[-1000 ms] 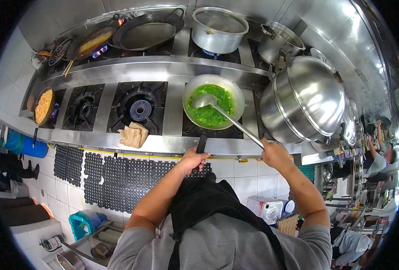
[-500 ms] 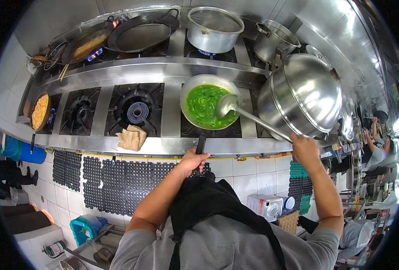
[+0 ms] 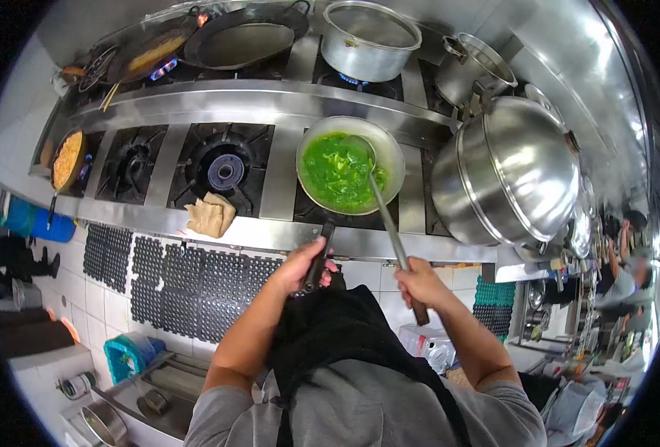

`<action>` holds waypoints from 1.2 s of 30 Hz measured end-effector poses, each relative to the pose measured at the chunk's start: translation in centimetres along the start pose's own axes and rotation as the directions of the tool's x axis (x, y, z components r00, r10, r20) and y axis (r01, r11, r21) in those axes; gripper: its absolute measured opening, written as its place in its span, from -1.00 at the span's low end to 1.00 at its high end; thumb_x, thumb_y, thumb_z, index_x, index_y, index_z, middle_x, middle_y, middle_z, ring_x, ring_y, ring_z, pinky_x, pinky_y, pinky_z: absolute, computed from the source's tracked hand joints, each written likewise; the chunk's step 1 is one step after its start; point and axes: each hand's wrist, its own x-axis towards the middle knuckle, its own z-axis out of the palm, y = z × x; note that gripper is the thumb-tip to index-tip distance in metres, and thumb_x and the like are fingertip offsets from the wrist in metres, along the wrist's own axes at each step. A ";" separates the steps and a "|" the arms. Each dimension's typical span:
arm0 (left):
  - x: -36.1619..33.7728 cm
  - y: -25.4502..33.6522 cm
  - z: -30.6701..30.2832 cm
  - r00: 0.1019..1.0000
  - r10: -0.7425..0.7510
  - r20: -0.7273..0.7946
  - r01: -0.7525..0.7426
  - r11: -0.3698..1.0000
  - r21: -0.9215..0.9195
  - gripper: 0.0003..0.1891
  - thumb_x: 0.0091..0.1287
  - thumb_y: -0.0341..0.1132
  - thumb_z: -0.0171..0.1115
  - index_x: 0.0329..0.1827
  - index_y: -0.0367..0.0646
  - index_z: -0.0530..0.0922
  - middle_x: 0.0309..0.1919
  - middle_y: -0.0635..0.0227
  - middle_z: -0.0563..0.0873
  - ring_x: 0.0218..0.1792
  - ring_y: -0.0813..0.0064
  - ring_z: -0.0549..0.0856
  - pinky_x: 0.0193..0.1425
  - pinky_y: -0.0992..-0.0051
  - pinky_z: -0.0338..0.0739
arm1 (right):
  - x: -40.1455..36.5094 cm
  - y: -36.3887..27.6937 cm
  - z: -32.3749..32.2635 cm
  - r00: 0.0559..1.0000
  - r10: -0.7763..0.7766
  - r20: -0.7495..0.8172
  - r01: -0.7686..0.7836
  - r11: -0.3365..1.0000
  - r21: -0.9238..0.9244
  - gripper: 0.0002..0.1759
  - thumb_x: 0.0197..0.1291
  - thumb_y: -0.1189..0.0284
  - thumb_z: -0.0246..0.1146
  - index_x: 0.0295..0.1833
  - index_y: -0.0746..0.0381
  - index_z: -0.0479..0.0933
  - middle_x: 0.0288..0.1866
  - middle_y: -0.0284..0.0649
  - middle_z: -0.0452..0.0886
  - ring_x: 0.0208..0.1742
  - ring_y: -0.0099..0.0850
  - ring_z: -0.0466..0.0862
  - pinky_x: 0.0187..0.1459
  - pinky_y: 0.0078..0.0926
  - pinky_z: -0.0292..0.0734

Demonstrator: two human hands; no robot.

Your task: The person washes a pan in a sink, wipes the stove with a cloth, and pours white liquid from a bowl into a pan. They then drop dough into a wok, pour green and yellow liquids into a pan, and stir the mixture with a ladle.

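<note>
A round pan [image 3: 394,153] on the front burner holds bright green food [image 3: 333,175] in liquid. Its black handle [image 3: 320,257] points toward me, and my left hand [image 3: 305,266] is wrapped round it. My right hand [image 3: 422,283] grips the long metal handle of a ladle [image 3: 389,223] close to its dark end. The ladle's bowl lies in the green food at the upper right of the pan, partly covered by it. A folded tan cloth [image 3: 211,215] rests on the stove's front edge to the left.
A large domed steel pot [image 3: 508,171] stands right of the pan. Behind are a lidded pot [image 3: 369,45] over a flame and a wide black wok [image 3: 244,41]. A small pan of orange-brown food [image 3: 68,160] sits far left. Other people are at the far right.
My right hand has moved left and nearer my body, and the ladle is steeper, its bowl now down in the food. My left hand and the pan handle have shifted slightly.
</note>
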 end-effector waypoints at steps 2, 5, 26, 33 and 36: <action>-0.7 -1.6 -1.5 0.998 0.008 0.063 0.004 0.982 -0.186 -0.44 0.49 0.18 -0.15 0.14 -0.17 0.44 -0.22 0.12 0.71 -0.31 0.27 0.74 -0.33 0.34 0.67 | -1.5 -2.0 -0.2 0.977 0.078 0.199 -0.138 0.943 0.304 -0.90 0.24 0.46 0.14 -0.23 0.23 0.36 -0.62 -0.41 0.31 -0.75 -0.60 0.33 -0.80 -0.60 0.18; -1.0 -5.8 -4.2 0.999 -0.013 -0.031 0.006 0.978 -0.206 -0.48 0.51 0.13 -0.14 0.13 -0.16 0.46 -0.23 0.15 0.71 -0.30 0.27 0.74 -0.28 0.31 0.67 | -1.3 -3.4 -3.9 0.866 0.116 0.486 -0.402 0.738 0.542 -0.91 0.30 0.43 0.10 -0.21 0.20 0.35 -0.62 -0.49 0.23 -0.74 -0.69 0.29 -0.80 -0.68 0.11; 11.2 -13.8 -15.4 0.674 0.295 -0.678 -0.446 0.893 -0.055 -0.62 0.32 -0.31 0.27 0.10 -0.11 0.30 -0.12 0.28 0.58 -0.08 0.33 0.61 0.06 0.26 0.57 | -7.1 -5.0 -4.0 0.943 -0.264 -0.203 0.161 0.894 -0.418 -0.87 0.18 0.49 0.13 -0.25 0.35 0.38 -0.64 -0.25 0.43 -0.77 -0.47 0.45 -0.75 -0.44 0.35; 1.8 -12.3 -8.4 0.874 0.403 -0.273 0.143 0.323 0.935 -0.65 0.15 -0.19 0.38 -0.09 -0.23 0.65 0.06 -0.02 0.66 0.05 0.24 0.67 0.12 0.35 0.52 | -7.1 -1.6 -1.5 0.928 -0.241 -0.285 0.115 0.911 -0.396 -0.87 0.18 0.50 0.18 -0.26 0.35 0.42 -0.68 -0.25 0.43 -0.76 -0.49 0.47 -0.74 -0.45 0.36; 0.4 -13.8 -10.3 0.912 0.291 -0.289 0.000 0.705 0.709 -0.71 0.33 -0.25 0.25 -0.06 -0.32 0.64 -0.27 0.20 0.75 -0.30 0.48 0.73 -0.18 0.51 0.60 | -6.6 -0.3 -2.9 0.954 -0.234 -0.188 0.163 0.930 -0.330 -0.87 0.20 0.50 0.18 -0.26 0.35 0.41 -0.67 -0.25 0.44 -0.77 -0.49 0.46 -0.74 -0.45 0.37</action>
